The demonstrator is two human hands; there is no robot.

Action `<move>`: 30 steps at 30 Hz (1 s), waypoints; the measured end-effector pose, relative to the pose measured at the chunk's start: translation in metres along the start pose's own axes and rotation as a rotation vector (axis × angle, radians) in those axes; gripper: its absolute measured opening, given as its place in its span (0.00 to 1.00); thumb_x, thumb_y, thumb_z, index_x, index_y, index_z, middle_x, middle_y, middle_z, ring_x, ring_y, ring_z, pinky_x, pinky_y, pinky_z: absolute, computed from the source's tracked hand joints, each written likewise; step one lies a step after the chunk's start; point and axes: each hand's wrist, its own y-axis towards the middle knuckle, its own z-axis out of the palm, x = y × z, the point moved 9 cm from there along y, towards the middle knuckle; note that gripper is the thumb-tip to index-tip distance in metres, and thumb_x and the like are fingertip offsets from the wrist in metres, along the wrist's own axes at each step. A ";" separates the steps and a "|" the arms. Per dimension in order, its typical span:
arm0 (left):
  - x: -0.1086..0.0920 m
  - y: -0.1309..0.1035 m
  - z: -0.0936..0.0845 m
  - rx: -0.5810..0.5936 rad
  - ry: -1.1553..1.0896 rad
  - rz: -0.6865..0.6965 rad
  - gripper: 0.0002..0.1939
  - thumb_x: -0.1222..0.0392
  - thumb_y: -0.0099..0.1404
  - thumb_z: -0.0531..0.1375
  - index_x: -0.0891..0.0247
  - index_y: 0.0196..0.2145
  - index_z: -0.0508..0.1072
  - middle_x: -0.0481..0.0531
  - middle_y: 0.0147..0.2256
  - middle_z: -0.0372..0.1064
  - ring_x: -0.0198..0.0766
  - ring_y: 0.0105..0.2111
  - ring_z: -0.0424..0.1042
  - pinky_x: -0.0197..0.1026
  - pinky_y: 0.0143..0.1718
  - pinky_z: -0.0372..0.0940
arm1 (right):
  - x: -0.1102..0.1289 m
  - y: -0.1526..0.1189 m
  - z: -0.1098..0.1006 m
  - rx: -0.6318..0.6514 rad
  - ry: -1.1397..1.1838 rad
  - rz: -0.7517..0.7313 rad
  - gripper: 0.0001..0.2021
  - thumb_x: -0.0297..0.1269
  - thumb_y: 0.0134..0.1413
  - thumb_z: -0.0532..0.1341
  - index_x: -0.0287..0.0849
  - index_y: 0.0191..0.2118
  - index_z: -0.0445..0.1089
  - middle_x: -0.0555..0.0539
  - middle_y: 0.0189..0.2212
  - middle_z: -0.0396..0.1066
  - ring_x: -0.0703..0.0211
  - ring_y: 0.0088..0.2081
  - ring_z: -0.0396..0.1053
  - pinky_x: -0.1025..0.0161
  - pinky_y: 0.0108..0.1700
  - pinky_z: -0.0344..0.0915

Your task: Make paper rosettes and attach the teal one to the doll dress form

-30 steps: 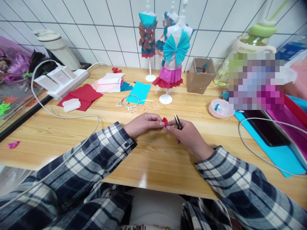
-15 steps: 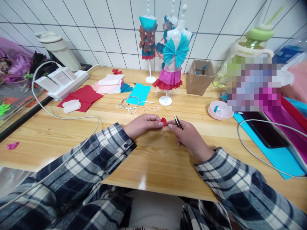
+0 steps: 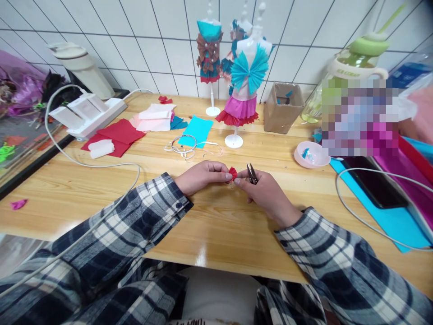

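Note:
Between my two hands is a small pleated piece of red paper (image 3: 233,173), fanned out. My left hand (image 3: 204,177) pinches its left side between thumb and fingers. My right hand (image 3: 265,188) has its thumb and a fingertip at the paper's right edge. Dark thread snips (image 3: 251,173) are tucked in the right hand, blades pointing up and away. Just beyond the hands lie a ring of wire (image 3: 183,143) and a cyan paper sheet (image 3: 199,128). A small dress form (image 3: 249,76) with a cyan pleated bow and a pink and red skirt stands behind them.
At the left are red sheets (image 3: 118,135), a white power strip (image 3: 91,118) and a looping cable (image 3: 101,166). A second dress form (image 3: 209,54) and a cardboard box (image 3: 283,108) stand at the back. A pink bowl (image 3: 311,155) and a phone (image 3: 375,187) lie right.
The fingers of my right hand have closed in on the red paper's edge. Both hands and the paper have shifted slightly; the snips stand a little more upright.

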 end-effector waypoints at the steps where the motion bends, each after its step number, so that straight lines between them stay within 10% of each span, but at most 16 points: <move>1: 0.000 0.000 -0.001 -0.006 -0.008 0.002 0.13 0.52 0.57 0.66 0.67 0.30 0.75 0.51 0.32 0.73 0.36 0.33 0.68 0.41 0.41 0.61 | 0.000 0.000 0.000 0.003 0.006 0.003 0.16 0.48 0.49 0.64 0.41 0.38 0.73 0.51 0.25 0.66 0.65 0.24 0.61 0.67 0.21 0.64; 13: -0.002 0.001 -0.005 -0.052 -0.134 0.020 0.13 0.54 0.55 0.67 0.67 0.28 0.74 0.49 0.28 0.69 0.34 0.31 0.65 0.40 0.38 0.58 | 0.002 -0.007 0.011 0.121 0.034 0.037 0.25 0.59 0.62 0.42 0.44 0.33 0.65 0.56 0.17 0.51 0.65 0.17 0.50 0.67 0.18 0.53; 30: 0.003 0.003 -0.008 -0.033 -0.071 0.012 0.13 0.52 0.57 0.67 0.67 0.31 0.75 0.50 0.31 0.70 0.36 0.34 0.67 0.41 0.42 0.60 | 0.010 -0.009 0.022 0.170 -0.135 -0.169 0.21 0.53 0.66 0.42 0.46 0.27 0.56 0.54 0.20 0.57 0.64 0.21 0.56 0.65 0.24 0.55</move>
